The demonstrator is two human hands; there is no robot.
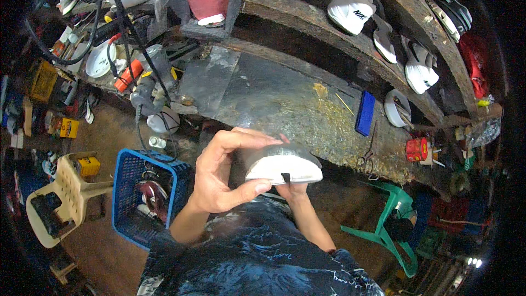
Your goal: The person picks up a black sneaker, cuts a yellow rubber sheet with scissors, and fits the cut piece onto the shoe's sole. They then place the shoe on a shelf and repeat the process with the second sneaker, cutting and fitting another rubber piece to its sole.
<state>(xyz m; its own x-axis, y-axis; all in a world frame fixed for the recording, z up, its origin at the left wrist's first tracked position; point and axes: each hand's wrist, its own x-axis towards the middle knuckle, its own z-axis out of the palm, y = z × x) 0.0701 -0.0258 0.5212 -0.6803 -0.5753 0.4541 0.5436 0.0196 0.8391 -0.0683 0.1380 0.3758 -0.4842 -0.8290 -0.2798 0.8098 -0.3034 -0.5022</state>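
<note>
Close above my lap, a shoe (pixel 282 170) is held up end-on, with a white rounded face, a small black mark at its lower edge and a grey upper part behind. My left hand (pixel 216 172) grips its left side, thumb at the lower edge and fingers over the top. From below and behind, my right hand (pixel 295 189) supports it; most of those fingers are hidden by the shoe. Beyond lies a worn workbench (pixel 263 96) with a glossy, stained surface. On it are a blue rectangular block (pixel 364 113), a thin yellow stick (pixel 345 104) and scissors (pixel 366 158).
White shoes (pixel 350 13) stand on wooden shelves at the upper right. A white bowl (pixel 392 107) holds tools beside a red container (pixel 416 149). Left are a blue basket (pixel 116 197), a beige chair (pixel 66 183) and hanging cables (pixel 129 27). A green chair (pixel 402 200) stands right.
</note>
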